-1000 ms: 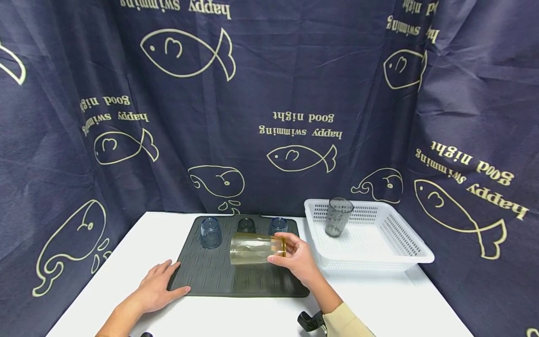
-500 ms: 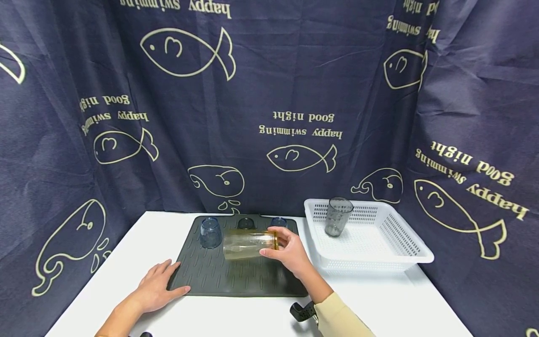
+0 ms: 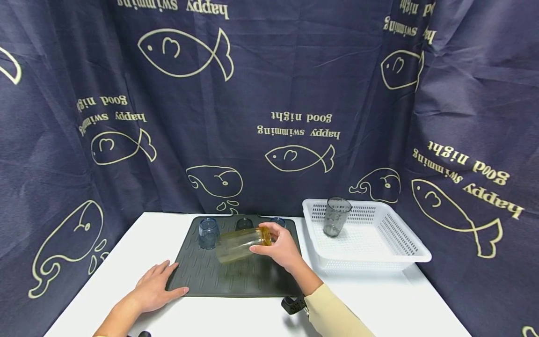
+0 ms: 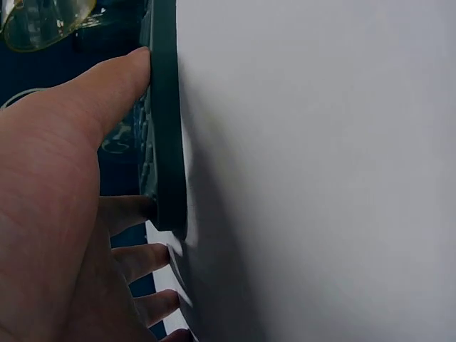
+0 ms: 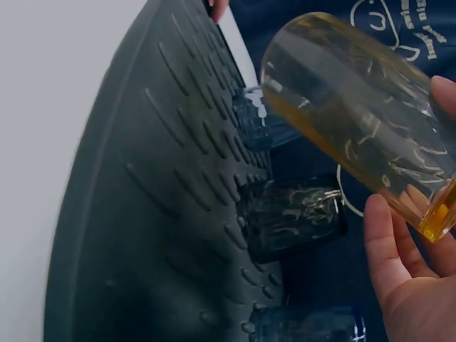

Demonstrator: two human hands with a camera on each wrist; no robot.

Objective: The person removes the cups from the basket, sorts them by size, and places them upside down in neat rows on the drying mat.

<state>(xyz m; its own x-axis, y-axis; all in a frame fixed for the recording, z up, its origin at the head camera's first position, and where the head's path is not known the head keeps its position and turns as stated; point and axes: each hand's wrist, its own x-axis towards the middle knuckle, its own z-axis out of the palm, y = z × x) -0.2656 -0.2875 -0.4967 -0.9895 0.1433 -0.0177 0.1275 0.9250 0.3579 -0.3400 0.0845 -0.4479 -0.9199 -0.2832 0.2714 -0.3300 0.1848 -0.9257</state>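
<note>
My right hand (image 3: 280, 245) grips an amber drinking glass (image 3: 236, 244) by its thick base, thumb on the near side and fingers behind. The glass is tilted, mouth pointing down and left, above a dark grey drying mat (image 3: 219, 281). In the right wrist view the amber glass (image 5: 349, 107) hangs clear of the ribbed mat (image 5: 164, 185). My left hand (image 3: 153, 288) rests at the mat's front left corner, fingers spread along its edge. Upside down on the mat's back row stand a blue glass (image 3: 208, 234), a dark glass (image 3: 244, 223) and another blue glass (image 3: 278, 222), partly hidden.
A white perforated basket (image 3: 366, 262) stands right of the mat, with a grey glass (image 3: 337, 217) leaning upright inside it. A dark blue curtain (image 3: 236, 107) with fish drawings hangs around the white table (image 3: 236, 316).
My right hand has moved left with the amber glass, whose mouth has tipped from nearly level to lower. The left hand stays on the mat's corner.
</note>
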